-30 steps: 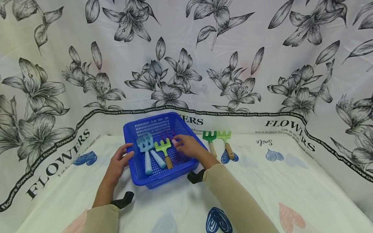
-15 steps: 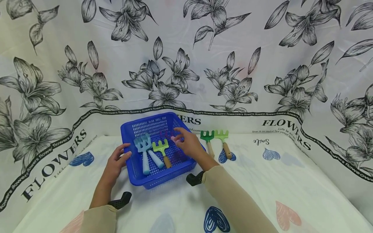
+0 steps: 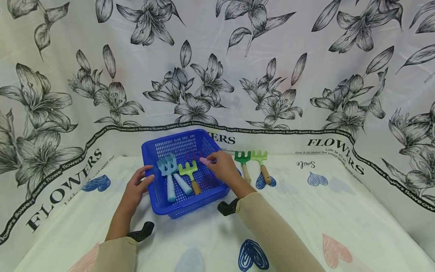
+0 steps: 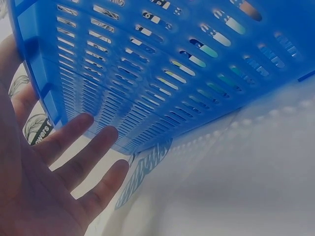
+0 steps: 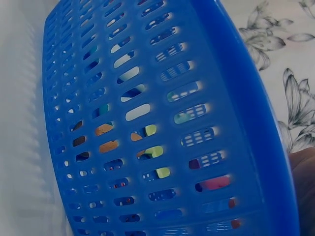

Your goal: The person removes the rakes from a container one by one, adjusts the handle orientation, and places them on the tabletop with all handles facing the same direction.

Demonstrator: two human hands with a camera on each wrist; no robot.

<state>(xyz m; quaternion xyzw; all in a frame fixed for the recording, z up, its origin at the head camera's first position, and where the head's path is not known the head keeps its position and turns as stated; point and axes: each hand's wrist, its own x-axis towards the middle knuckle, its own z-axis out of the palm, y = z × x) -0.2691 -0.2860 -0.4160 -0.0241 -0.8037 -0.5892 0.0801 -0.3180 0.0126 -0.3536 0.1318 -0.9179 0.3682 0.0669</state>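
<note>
A blue plastic basket sits on the cloth, with slotted walls. My left hand holds its left rim; in the left wrist view, thumb and forefinger reach over the rim while the other fingers lie along the outside wall. Inside the basket, my right hand pinches the light-pink handle of a pink toy hand rake, whose darker tines point toward the back left. Also in the basket lie two light-blue rakes and a lime-green rake with a wooden handle. In the right wrist view the basket wall hides most of the right hand.
Right of the basket, a dark green rake and a light green rake, both wooden-handled, lie on the white heart-print cloth. A flower-print curtain hangs behind.
My right forefinger was raised half a second ago; now it has come down onto the pink rake's handle, pinching it. The left hand stays at the basket rim.
</note>
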